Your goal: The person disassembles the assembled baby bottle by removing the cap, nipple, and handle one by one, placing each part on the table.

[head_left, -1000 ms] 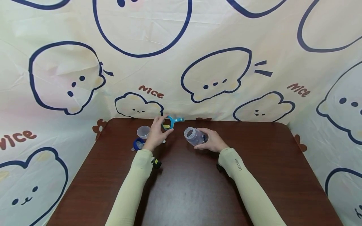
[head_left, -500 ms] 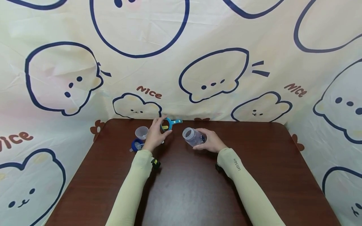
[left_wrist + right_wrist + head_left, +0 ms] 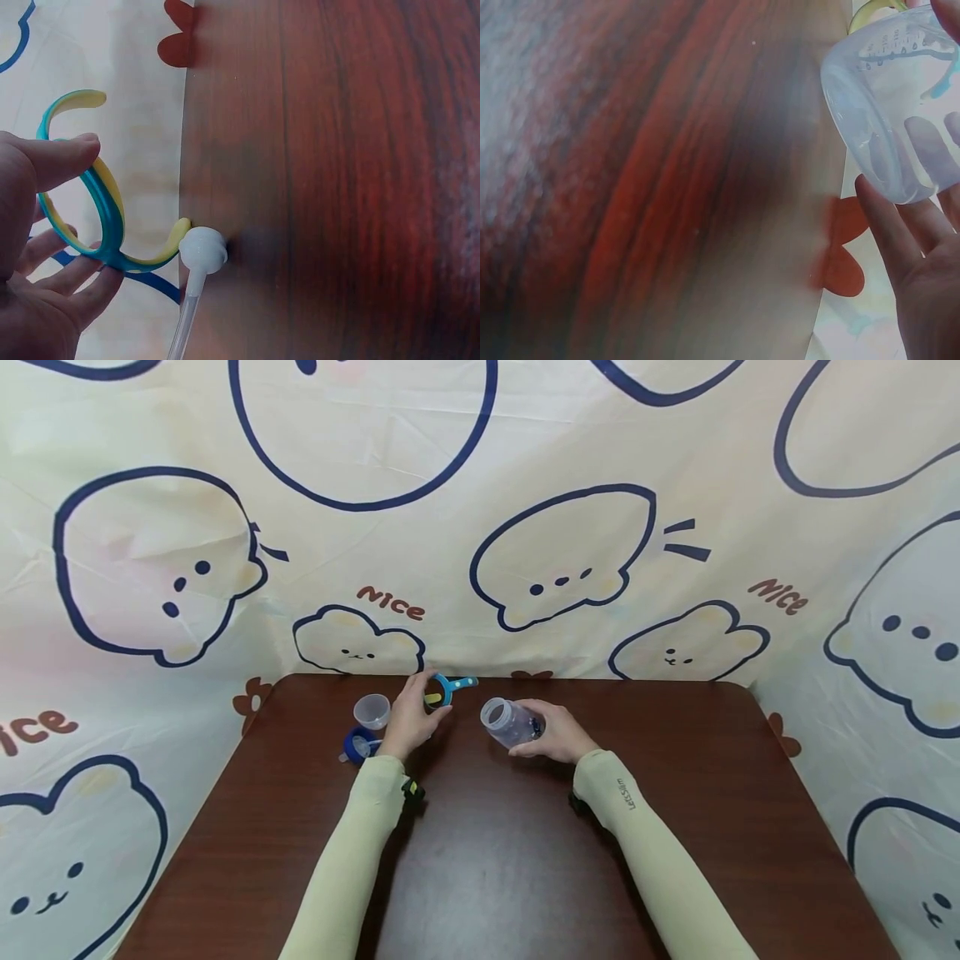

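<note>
My left hand [image 3: 411, 720] holds a blue-and-yellow bottle handle ring [image 3: 463, 682] near the table's far edge. In the left wrist view, thumb and fingers grip the handle [image 3: 111, 225], whose two curved arms stick out. My right hand [image 3: 558, 733] grips a clear, uncapped baby bottle [image 3: 512, 727], its open mouth tilted up toward the left. Scale marks show on the bottle's wall [image 3: 885, 97] in the right wrist view. Bottle and handle are apart. Just beyond the left hand's fingers, a white ball-shaped weight [image 3: 202, 250] sits on the end of a clear straw [image 3: 184, 326].
Left of my left hand, a clear plastic cup-shaped cover [image 3: 372, 712] and a blue bottle lid [image 3: 358, 745] lie on the dark brown table [image 3: 480, 877]. A printed cloth [image 3: 450, 552] hangs right behind the table's far edge.
The head view has shifted slightly, so everything appears a little further left. Both hands keep their hold on the handle and the bottle.
</note>
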`<state>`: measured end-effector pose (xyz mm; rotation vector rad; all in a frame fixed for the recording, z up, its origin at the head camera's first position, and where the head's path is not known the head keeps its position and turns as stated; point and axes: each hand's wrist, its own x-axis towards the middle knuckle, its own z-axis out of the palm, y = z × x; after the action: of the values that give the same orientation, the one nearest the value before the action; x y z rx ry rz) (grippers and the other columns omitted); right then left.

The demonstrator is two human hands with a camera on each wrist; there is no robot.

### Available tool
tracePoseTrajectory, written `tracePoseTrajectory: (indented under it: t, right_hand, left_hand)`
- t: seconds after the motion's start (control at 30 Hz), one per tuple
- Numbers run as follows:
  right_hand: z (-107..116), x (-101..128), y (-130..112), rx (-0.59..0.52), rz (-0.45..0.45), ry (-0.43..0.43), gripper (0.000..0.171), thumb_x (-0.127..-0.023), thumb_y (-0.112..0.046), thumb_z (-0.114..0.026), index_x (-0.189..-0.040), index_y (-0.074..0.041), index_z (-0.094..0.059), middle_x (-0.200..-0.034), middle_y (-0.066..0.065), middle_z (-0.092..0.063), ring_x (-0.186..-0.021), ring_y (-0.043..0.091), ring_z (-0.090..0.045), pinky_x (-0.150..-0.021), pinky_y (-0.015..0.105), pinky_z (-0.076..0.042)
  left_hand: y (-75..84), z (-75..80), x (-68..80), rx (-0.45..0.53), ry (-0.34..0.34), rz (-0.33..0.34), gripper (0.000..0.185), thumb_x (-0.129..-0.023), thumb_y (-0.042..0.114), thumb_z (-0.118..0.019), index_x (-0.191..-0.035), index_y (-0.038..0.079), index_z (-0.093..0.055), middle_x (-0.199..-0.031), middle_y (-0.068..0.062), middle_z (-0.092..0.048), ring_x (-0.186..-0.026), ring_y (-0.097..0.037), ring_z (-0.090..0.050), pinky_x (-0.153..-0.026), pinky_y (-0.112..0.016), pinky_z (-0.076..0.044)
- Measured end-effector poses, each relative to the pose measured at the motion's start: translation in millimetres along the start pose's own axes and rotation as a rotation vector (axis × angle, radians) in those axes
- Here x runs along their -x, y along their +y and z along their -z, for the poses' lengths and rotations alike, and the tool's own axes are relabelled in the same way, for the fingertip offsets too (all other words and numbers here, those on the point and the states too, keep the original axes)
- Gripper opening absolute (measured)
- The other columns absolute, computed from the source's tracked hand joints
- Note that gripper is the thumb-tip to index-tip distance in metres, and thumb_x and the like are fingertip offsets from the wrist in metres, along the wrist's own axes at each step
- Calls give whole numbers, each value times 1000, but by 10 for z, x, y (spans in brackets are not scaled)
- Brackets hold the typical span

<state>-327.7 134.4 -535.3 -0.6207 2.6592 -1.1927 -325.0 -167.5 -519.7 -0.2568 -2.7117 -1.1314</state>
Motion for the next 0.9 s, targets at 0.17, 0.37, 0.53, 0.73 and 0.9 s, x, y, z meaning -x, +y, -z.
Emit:
tracePoseTrajectory:
  t: [0.17,0.37,0.53,0.73,0.9]
  right_hand:
    - [0,-3,9,2,-5,-3,88,-69,-40,-98,-146,-25,-57,-141,1,-62,-126,26,-57,-110,53,-49]
    - [-1,3,20,-7,-13,-11,90,-68,-40,-98,-146,-24,-56,-142,1,-61,-127,25,-56,-110,53,-48]
    - [2,5,25,-13,2,-12,90,-69,-40,-98,-147,-23,-56,-143,2,-61,-127,26,-57,-110,53,-48]
    - [7,3,20,-15,2,-10,90,-69,-39,-98,-147,-23,-56,-143,2,-61,-128,26,-56,-110,53,-48]
    - [12,2,3,-16,-9,-16,90,-70,-40,-97,-147,-24,-55,-144,1,-60,-129,26,-56,-111,53,-47]
  left_hand:
    - [-4,-6,7,7,0,4,71,-93,17,-79,-153,7,-43,-153,-19,-46,-134,-44,-54,-111,-58,-47]
    - [-15,-12,22,0,2,33,73,-95,18,-77,-157,9,-39,-153,-21,-42,-133,-44,-54,-109,-60,-48]
    - [-14,-15,27,-23,13,24,70,-92,19,-80,-153,14,-45,-147,-19,-46,-127,-43,-57,-104,-59,-51]
    - [-15,-10,33,-22,25,31,66,-89,21,-84,-146,16,-51,-142,-17,-49,-121,-38,-58,-99,-57,-53]
    - [-34,3,36,-16,26,57,67,-89,24,-84,-147,12,-51,-143,-16,-49,-121,-37,-58,-97,-55,-55]
